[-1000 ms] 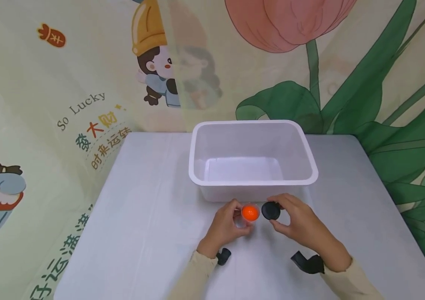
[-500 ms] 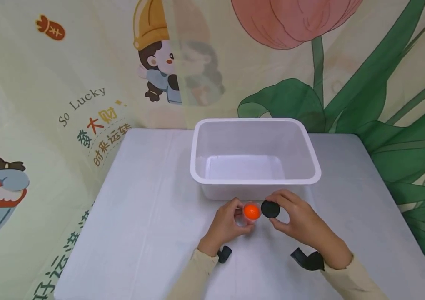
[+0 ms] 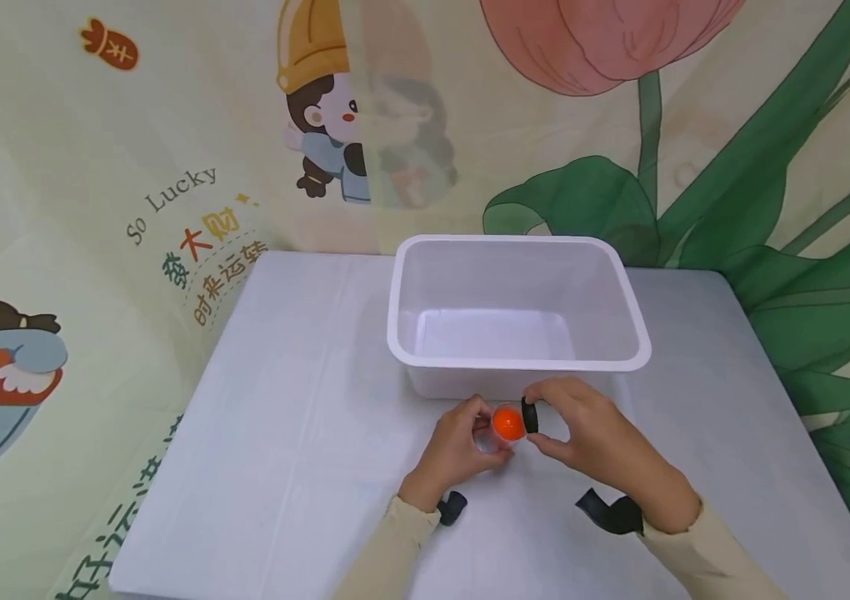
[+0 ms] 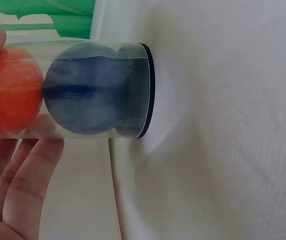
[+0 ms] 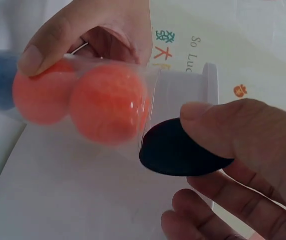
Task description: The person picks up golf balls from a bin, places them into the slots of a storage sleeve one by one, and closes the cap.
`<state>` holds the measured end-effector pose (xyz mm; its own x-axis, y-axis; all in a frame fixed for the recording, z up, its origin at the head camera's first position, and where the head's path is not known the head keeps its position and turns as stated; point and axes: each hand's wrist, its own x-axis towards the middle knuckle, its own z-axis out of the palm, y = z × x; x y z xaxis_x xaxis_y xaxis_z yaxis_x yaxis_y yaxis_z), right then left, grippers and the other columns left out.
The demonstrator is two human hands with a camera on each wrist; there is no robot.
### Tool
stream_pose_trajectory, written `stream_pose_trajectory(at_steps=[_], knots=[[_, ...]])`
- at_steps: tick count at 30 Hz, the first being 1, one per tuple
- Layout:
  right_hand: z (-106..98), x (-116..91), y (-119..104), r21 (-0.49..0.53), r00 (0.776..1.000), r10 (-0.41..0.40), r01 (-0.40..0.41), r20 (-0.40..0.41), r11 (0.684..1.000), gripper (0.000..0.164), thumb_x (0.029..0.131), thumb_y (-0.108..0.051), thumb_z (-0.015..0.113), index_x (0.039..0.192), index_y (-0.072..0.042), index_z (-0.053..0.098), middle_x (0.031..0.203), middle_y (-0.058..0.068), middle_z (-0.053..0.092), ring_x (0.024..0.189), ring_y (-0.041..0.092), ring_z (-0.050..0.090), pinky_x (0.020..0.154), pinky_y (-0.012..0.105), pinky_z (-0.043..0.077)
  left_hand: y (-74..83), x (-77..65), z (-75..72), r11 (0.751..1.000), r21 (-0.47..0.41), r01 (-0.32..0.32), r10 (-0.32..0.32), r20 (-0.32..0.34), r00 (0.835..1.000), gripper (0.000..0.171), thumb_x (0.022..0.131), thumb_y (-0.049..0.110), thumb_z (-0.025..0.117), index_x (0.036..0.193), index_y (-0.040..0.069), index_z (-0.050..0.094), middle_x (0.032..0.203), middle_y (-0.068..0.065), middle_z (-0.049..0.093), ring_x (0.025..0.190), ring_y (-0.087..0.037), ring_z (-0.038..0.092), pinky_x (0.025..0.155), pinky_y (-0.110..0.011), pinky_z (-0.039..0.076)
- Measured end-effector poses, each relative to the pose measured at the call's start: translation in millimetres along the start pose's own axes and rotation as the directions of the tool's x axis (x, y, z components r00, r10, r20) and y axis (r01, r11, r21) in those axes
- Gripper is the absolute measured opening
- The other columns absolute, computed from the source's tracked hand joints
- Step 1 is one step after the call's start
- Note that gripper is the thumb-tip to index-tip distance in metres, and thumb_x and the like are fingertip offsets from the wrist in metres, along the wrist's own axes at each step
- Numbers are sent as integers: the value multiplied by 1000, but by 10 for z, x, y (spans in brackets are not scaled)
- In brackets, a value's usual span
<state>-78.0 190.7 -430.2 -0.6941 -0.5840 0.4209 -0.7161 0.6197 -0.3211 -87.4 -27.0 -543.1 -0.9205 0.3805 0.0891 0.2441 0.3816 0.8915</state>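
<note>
My left hand (image 3: pixel 457 446) grips a clear plastic tube (image 4: pixel 117 90) around its side, held upright over the table. Inside are a blue ball (image 4: pixel 85 90) at the lower end and two orange balls (image 5: pixel 110 102) stacked above it, the top one close under the open mouth. A black cap closes the tube's bottom. Between thumb and fingers my right hand (image 3: pixel 590 429) pinches a second black cap (image 5: pixel 183 150). That cap stands tilted on edge right at the tube's mouth, on the right side of the top orange ball.
A white plastic bin (image 3: pixel 518 365) stands just beyond my hands on the white table (image 3: pixel 305 433). Behind the table hangs a printed cloth (image 3: pixel 207 108) with cartoon figures and green leaves. Black straps (image 3: pixel 612 512) sit at my wrists.
My right hand has moved slightly left and turned the black cap from lying flat to standing on edge against the tube's mouth. My left hand keeps its grip on the tube.
</note>
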Motion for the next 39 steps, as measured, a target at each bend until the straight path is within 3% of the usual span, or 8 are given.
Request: stream_pose_trajectory(at_steps=[16,26,30,32,34,35,36,39], knots=[[74,165,28,31,984,-107,104,142,994,48,71,-1,100,113,-4,77,113,5,72,100,21,71,80,36,65,-30,55,12,996,41,-79,79,-9,997,40,83,10,93,110,11,63,107,-2,70,99,-11,65,93,-23,59],[30,272,36,55,961,-140,131,238,990,42,72,0,99,109,-4,80,110,4,72,100,20,69,81,32,64,4,64,-8,997,54,-52,53,-4,999,41,83,12,94,108,12,62,107,-1,68,99,-10,63,92,-23,59],[64,221,61,72,970,-167,156,178,985,50,71,-3,100,116,-3,79,117,5,72,106,23,69,87,35,64,18,-5,-27,994,75,-74,73,14,997,55,84,18,96,124,12,59,120,-3,66,107,-19,65,98,-24,57],[93,146,87,99,979,-175,165,107,981,54,74,-6,100,123,-3,77,124,7,72,113,25,69,95,32,62,25,-60,-48,984,108,-143,144,-4,990,71,81,22,98,137,11,56,133,-5,64,119,-23,65,103,-25,56],[134,49,122,138,986,-169,166,10,976,46,88,-16,92,128,-2,74,128,8,71,117,27,68,103,25,57,37,-112,-77,950,157,-268,280,-60,958,83,77,25,101,144,9,54,143,-8,62,128,-27,64,108,-28,55],[156,-1,138,161,986,-161,165,-41,973,39,95,-21,86,128,-2,74,129,9,71,118,28,68,107,21,54,42,-129,-93,917,188,-351,373,-97,923,86,75,25,102,145,7,55,145,-10,61,130,-28,64,109,-29,55],[179,-52,148,183,985,-146,160,-89,970,35,102,-26,79,127,-2,75,128,9,72,117,28,69,109,18,50,46,-135,-107,869,229,-439,475,-133,870,84,75,24,102,143,4,58,144,-12,63,132,-29,64,110,-31,55],[296,-182,164,213,970,-130,174,-205,961,42,114,-34,55,119,1,78,120,10,76,110,29,71,111,12,45,54,-101,-148,648,391,-653,752,-194,630,55,81,24,91,125,-2,70,130,-16,72,123,-31,71,108,-39,57]])
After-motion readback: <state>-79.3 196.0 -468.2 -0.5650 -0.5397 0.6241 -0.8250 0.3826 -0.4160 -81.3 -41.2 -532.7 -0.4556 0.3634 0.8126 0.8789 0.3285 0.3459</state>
